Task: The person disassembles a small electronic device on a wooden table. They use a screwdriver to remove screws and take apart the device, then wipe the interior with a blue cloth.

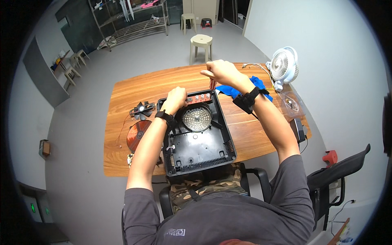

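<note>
An opened black plastic induction cooker housing [196, 150] lies in front of me on the wooden table, its round mesh-like grille [197, 119] showing inside. Along its far end runs a reddish control board [197, 98] with a small display and pale round buttons. My left hand [176, 99] is closed at the board's left end, its fingertips partly hidden. Above the far right corner, my right hand [223, 74] is wrapped round a screwdriver [212, 84] with a red striped handle. The tool points down toward the board's right end.
Left of the housing lie a black fan [141, 109] and a copper coil disc [137, 134]. A blue cloth [257, 83], a white desk fan [283, 65], a clear plastic tray [290, 103] and a black box [298, 130] are on the right. A stool [201, 41] stands beyond the table.
</note>
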A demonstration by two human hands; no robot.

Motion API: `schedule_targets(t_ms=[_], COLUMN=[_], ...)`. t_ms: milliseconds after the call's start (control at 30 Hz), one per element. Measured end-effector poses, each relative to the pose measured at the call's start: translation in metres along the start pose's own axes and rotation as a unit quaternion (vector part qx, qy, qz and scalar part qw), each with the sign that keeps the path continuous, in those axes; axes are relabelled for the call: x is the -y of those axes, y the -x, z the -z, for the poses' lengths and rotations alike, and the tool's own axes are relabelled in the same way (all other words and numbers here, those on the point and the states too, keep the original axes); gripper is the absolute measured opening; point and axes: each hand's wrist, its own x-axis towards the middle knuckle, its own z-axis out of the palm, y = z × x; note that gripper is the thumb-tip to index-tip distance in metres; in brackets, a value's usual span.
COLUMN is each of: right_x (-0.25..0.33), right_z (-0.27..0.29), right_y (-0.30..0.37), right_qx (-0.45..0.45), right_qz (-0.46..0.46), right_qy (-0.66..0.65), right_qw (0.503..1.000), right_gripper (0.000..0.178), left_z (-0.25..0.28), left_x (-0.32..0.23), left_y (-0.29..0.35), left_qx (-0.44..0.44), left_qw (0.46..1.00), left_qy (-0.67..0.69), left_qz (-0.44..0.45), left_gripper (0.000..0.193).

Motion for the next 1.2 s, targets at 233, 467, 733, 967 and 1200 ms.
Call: schedule_targets(t_ms=[233,467,733,967,1200], right_x=[-0.005,-0.008,-0.003,-0.004,0.002], right_z=[-0.008,-0.013,-0.012,-0.01,-0.005], right_y=[0.006,0.0,0.01,0.003,0.011], right_qx=[-0.08,-0.058,-0.139,-0.052,-0.069], right_qz=[0.085,0.021,0.062,0.018,0.033], right_qy=[-0.029,-0.022,-0.01,-0.009,-0.003], right_qw=[0.993,0.998,0.988,0.998,0.997], right_gripper=[0.036,0.021,0.024,0.034,0.038], left_z=[-0.001,0.0,0.001,0.0,-0.001], left_x=[-0.001,-0.003,-0.006,-0.007,-0.002], left_y=[0.002,0.002,0.005,0.003,0.001], left_qx=[-0.008,-0.01,-0.017,-0.015,0.003], left_qw=[1.0,1.0,1.0,1.0,1.0], left_qy=[0.001,-0.009,-0.019,-0.022,-0.018], left_qz=[0.004,0.004,0.007,0.008,0.007], left_gripper=[0.029,0.029,0.028,0.029,0.031])
